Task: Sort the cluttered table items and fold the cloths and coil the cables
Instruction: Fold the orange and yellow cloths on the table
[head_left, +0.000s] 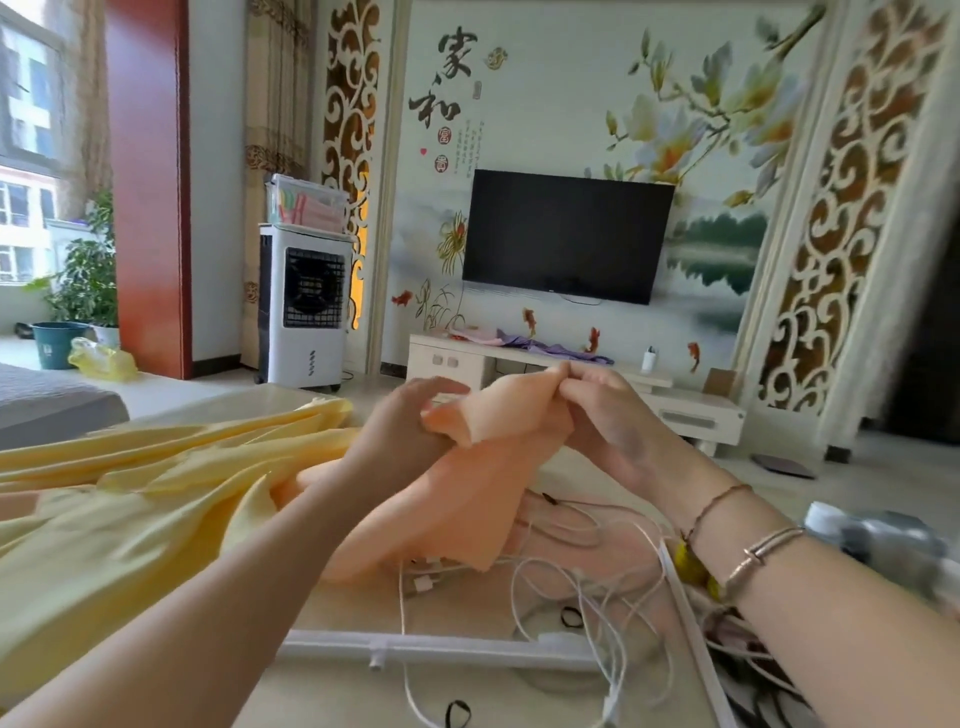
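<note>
Folding, item one: peach cloth, raised above the table between both hands, its lower end trailing down onto the white cables.

Left hand: fingers curled round a bunched fold of the cloth, near its upper edge. I read this as a firm grip, though the fingertips are partly hidden behind the fabric.

Right hand: thumb and fingertips pinched together on an upper corner of the cloth, held a little higher than the left.

Yellow cloth: spread loose and wrinkled over the left of the table, unfolded; the peach one partly overlaps its near edge.

Cables: white, several, tangled and uncoiled below the raised cloth, running across a white bar that lies on the table. Small black bands lie among them.

Handling note, my judgement: I would find the second top corner with the left hand before folding, since it now holds a bunch and not an edge. Then draw the two corners apart until the top edge is taut, and lift enough that the tail clears the cables and does not drag them. Lay it flat on bare tabletop, not on the yellow one.
</note>
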